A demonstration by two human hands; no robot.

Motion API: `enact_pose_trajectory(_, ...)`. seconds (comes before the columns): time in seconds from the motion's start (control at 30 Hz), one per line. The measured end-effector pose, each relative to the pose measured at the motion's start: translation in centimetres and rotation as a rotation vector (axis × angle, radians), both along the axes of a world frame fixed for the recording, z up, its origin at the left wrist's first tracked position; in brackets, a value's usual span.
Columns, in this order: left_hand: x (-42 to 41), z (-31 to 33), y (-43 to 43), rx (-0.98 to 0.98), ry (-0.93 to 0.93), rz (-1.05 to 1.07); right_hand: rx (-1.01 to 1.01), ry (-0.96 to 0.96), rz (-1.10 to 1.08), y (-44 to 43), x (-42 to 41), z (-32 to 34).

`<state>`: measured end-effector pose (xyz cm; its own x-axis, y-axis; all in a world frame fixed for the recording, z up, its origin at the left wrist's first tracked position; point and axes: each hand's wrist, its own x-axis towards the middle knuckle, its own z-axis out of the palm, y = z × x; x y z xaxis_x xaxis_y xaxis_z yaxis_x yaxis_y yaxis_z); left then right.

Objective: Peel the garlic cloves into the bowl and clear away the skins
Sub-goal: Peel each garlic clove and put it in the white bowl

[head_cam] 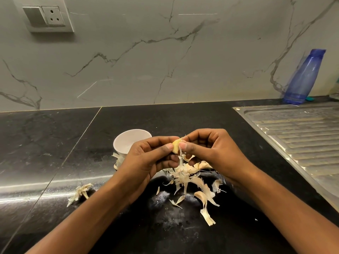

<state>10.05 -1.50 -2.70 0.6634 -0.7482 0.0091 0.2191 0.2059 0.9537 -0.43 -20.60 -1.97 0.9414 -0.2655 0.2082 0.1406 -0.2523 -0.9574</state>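
Note:
My left hand (150,158) pinches a pale yellow garlic cloves piece (176,146) between thumb and fingers, just above the black counter. My right hand (207,147) pinches a strip of papery skin (181,158) that hangs down from the clove. A small white bowl (128,142) stands behind my left hand, partly hidden by it; its inside looks bare where visible. A loose pile of garlic skins (190,182) lies on the counter under my hands. Unpeeled cloves (203,165) lie partly hidden under my right hand.
A separate garlic stem and skin scrap (80,192) lies on the counter at left. A steel sink drainboard (300,136) fills the right side. A blue plastic bottle (304,77) stands at the back right against the marble wall. A wall socket (47,16) is at top left.

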Motion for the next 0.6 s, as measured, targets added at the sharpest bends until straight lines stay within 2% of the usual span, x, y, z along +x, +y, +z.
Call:
enact_pose_trajectory(0.3,-0.57,-0.25,-0.11,0.078,-0.193,0.079,-0.126,-0.04,-0.041,0.02,-0.03,-0.27)
enact_pose_trajectory(0.6,-0.58,-0.2,0.01,0.05,-0.148,0.092,-0.132,-0.084,-0.065,0.09,0.04,-0.32)
